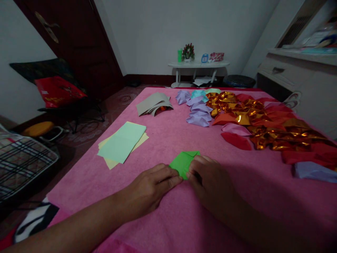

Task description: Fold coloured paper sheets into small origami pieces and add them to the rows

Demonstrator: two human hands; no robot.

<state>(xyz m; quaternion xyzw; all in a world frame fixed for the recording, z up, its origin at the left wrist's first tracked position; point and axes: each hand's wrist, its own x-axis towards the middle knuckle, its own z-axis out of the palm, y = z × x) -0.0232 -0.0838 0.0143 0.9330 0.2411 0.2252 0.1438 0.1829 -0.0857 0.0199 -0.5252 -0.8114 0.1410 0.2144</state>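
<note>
Far left: checked chair (28, 156), orange-topped stool (39, 128) just beside it. Upper left: dark red door (81, 38), with a red bag (59, 92) on a dark folding chair (50, 66) in front of it. Lower left corner: black-and-white patterned fabric (37, 218). Pink-covered desk (126, 191) fills the middle and bottom of the frame. Left of centre on it: mint sheet (125, 140) lying over yellow sheets (111, 163), yellow showing at the edges; above and right of those, grey sheets (150, 102) piled, curling up. Lower centre: left hand (155, 182), fingers close together, tips on the lower-left edge of the green folded paper (183, 163); pinching or only pressing, can't tell. That paper lies flat between both hands, a folded flap at its top right. Upper centre, against the wall: white table (181, 65) with green cup (179, 55), potted flowers (188, 52), blue clock (204, 58). Below that, folded lilac papers (198, 118) on the desk. Right hand (210, 177) just right of centre: fingers curled in, thumb and fingertips closed on the paper's right side, small gap inside the curl. Right: gold foil pieces (243, 117) among red folded pieces (237, 141). Upper right: pale cabinet (302, 77).
</note>
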